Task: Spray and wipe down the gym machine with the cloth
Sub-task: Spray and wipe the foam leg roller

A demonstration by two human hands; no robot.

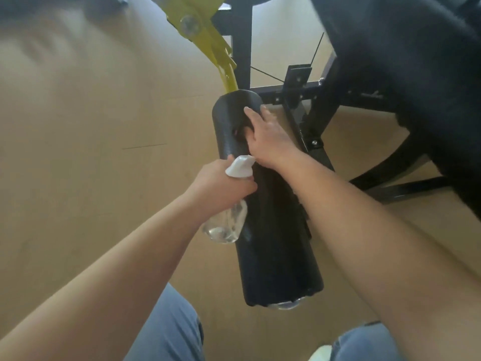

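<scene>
Left hand [221, 183]: centre of the frame, fingers curled round the neck of the spray bottle [226, 225], gripping it.
Spray bottle: clear body with a white head; long axis runs up the frame, base toward the bottom, nozzle toward the upper right, near the right wrist. It lies against the left flank of the roller pad [276, 243].
Knees: blue jeans [171, 329] at the bottom edge, with a pale shoe tip [321, 354] between them.
Roller pad: black cylinder, its long axis running from the lower centre-right up to the middle of the frame and leaning left; the near end cap faces the bottom edge.
Right hand [265, 136]: just above centre, fingers spread and laid over the far part of the roller pad, pressing on it; its forearm crosses the pad from the lower right.
Cloth: cannot be told apart from the black pad under the right hand.
Yellow arm [208, 35]: comes down from the top centre and meets the far end of the roller pad.
Machine frame [243, 48]: black bars behind the pad, upper centre.
Black padding [403, 74]: blurred, fills the upper right.
Floor [91, 113]: tan, left half of the frame.
</scene>
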